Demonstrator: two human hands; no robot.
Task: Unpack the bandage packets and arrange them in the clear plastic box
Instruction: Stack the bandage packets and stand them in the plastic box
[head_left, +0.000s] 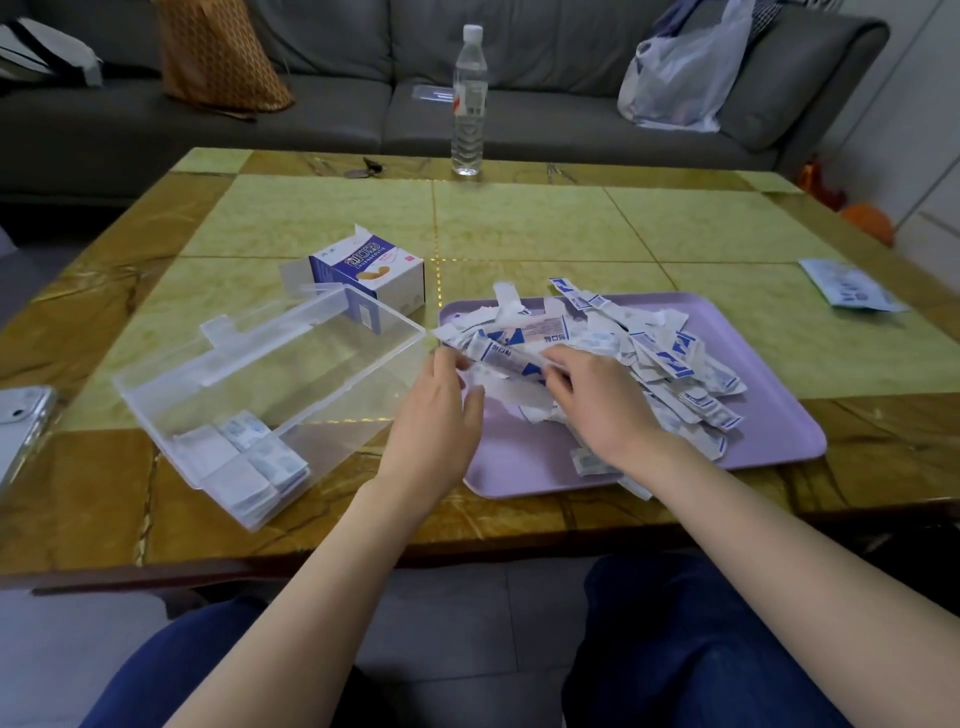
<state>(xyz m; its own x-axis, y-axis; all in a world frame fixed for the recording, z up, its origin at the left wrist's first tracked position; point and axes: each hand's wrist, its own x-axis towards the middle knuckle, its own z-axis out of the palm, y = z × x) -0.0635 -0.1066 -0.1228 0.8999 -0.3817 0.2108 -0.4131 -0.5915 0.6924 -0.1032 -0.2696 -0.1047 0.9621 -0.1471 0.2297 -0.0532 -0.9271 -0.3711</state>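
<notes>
Both grips are up over the far-left part of the purple tray (753, 441). My left grip (441, 400) pinches one end of a long blue-and-white bandage packet (506, 358) and my right grip (597, 400) pinches the other. The packet is stretched between them just above the pile (654, 353). That's a two-ended hold for tearing or peeling it open, I'd say.

The pile of packets and torn wrappers lies across the far and right side of the tray, which looks meant to keep scraps off the worktop (519, 223).

The clear plastic box (291, 358) sits just left of the tray, set at an angle, its far-right corner right beside my left grip. So each bandage has only a short trip. In its near corner the stacked bandages (249, 457) lie in tidy rows. Most of the box is bare, so I reckon there's plenty left to do.

The carton (369, 275), flap open, stands just beyond the box.
</notes>
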